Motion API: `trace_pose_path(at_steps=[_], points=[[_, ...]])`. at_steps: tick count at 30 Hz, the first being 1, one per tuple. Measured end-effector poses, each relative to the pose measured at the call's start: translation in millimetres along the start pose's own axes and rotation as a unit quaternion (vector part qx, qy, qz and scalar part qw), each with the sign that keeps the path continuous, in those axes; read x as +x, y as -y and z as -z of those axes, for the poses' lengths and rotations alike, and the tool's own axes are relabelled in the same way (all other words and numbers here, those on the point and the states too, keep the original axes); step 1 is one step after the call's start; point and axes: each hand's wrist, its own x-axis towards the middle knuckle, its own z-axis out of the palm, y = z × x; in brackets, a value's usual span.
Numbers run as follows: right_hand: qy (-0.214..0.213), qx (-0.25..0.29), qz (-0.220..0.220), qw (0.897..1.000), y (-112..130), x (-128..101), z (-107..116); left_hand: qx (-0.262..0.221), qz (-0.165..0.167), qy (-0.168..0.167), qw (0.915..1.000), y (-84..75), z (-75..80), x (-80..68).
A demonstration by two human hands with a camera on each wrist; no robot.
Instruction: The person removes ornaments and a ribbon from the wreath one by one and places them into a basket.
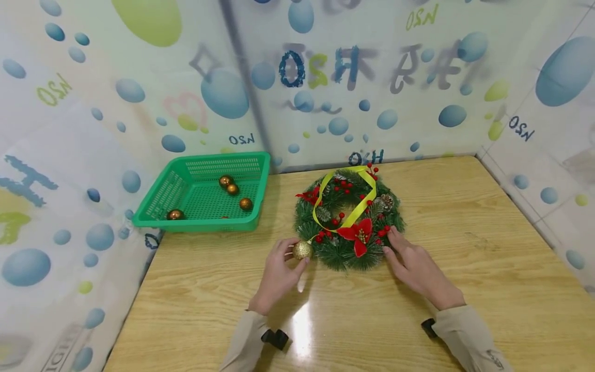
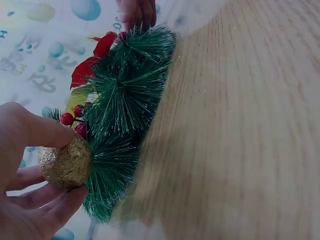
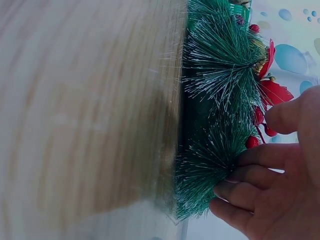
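My left hand pinches a glittery gold Christmas ball at the near left edge of a green wreath. In the left wrist view the thumb lies on top of the ball and the fingers are beneath it. The wreath lies on the table with red berries, pine cones and a red poinsettia. A yellow ribbon loop rests across its top. My right hand touches the wreath's near right edge, fingers extended against the needles and thumb apart, close to red berries.
A green plastic basket stands at the back left of the wooden table, with several bronze balls inside. A patterned curtain hangs right behind the table and along its sides.
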Motion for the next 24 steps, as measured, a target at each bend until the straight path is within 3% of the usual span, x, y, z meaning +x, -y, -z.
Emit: trace_pose_path(at_steps=[12, 24], points=[[0.001, 0.007, -0.006, 1.000, -0.1, -0.7, 0.4, -0.027, -0.023, -0.007, 0.9993, -11.1, 6.8, 10.7], [-0.001, 0.010, -0.006, 1.000, -2.0, -0.6, 0.7, -0.030, 0.000, 0.031, 0.9991, -17.6, 1.0, 13.3]])
